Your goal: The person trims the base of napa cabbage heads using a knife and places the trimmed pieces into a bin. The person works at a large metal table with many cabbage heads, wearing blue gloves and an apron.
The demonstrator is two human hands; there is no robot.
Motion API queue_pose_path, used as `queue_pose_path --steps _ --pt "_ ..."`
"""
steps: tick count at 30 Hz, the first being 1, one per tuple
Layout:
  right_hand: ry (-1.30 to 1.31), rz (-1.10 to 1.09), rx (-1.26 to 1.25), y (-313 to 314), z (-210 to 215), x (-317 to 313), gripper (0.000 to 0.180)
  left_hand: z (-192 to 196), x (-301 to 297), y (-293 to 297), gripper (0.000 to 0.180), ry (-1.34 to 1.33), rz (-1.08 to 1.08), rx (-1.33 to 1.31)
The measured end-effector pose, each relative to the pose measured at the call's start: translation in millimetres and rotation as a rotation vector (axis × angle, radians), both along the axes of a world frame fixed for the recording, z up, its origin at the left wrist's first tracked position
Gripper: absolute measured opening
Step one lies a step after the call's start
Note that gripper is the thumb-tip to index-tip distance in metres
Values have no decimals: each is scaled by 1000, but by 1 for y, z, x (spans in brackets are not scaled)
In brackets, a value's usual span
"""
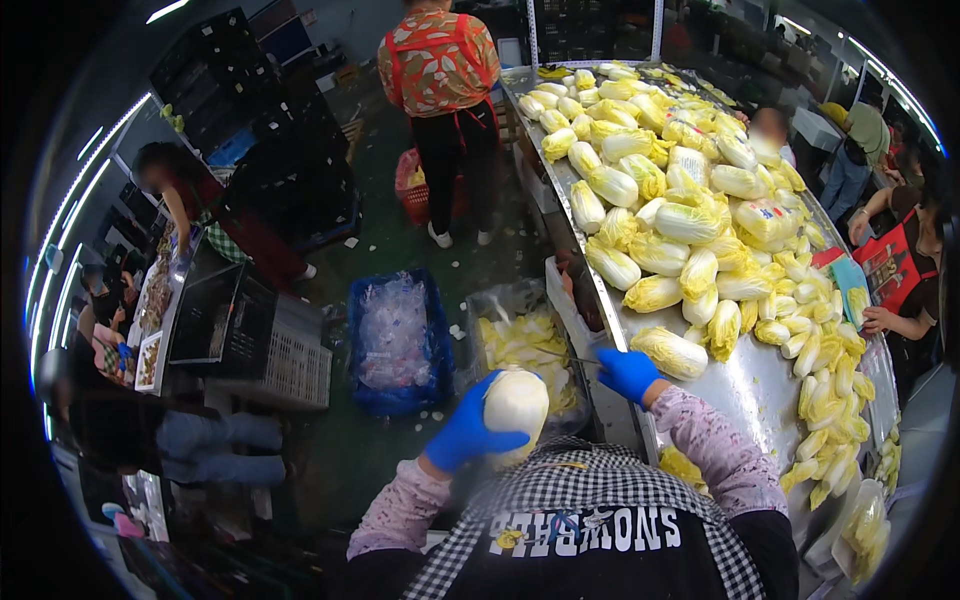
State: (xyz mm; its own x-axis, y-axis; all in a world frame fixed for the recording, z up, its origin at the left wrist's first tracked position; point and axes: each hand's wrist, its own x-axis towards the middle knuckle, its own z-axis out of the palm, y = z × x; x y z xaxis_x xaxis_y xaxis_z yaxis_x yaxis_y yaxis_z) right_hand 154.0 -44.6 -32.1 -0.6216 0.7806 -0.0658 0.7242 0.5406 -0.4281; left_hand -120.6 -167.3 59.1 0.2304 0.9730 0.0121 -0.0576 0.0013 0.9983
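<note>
Fig.: head view, near to far. Nearest, lower edge: wearer's black-and-white checked apron bib (pixel 590 480) over floral pink sleeves.

Left hand (pixel 468 432), blue glove, is clamped round the lower side of a pale cream, rounded napa cabbage head (pixel 517 402), held off the table at chest height, cut end approx. toward camera. Right hand (pixel 627 372), blue glove too, is closed on a thin dark knife (pixel 572 357), whose blade points left toward the cabbage, tip just short of it. The hand sits at the edge of the long stainless steel table (pixel 745 385).

Judged step: trimming the held head. To do it well: keep left fingers behind the cut line, thumb clear of the blade path; turn the head w/ the left wrist rather than chasing it w/ the knife; cut shallow, so only loose outer leaves come off; let scraps fall into the clear-lined bin of yellow leaf trimmings (pixel 525 345) right below.

Beside that: blue plastic crate holding clear bags (pixel 395 345). On the table, just past the right hand, one whole yellow-green cabbage (pixel 668 352); beyond, a heap of trimmed yellow-white cabbages (pixel 665 200) runs to the far end.

Hard to make out: knife edge & handle, mostly inside the fist; cabbage's underside, behind the left palm; table's near end, cut off by the right forearm. Far end: a person in an orange floral top (pixel 440 60), head out of frame. Rim figures are dim, bent by the lens.
</note>
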Motion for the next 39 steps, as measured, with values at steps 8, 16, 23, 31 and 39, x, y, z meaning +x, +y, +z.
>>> queue_pose_path --steps 8,16,23,31,39 --pt "686 -186 -443 -29 66 -39 49 -18 -1 16 77 -57 137 19" --pt "838 -176 -478 -29 82 -62 84 -31 45 48 56 -438 231 -110" --pt "950 -97 -558 -25 77 -56 78 -32 41 47 59 -489 121 -296" --pt "595 6 -342 1 88 -65 77 -15 31 53 53 -38 283 -95" --pt "951 -234 -831 24 72 -72 68 -45 15 69 47 -674 259 -203"
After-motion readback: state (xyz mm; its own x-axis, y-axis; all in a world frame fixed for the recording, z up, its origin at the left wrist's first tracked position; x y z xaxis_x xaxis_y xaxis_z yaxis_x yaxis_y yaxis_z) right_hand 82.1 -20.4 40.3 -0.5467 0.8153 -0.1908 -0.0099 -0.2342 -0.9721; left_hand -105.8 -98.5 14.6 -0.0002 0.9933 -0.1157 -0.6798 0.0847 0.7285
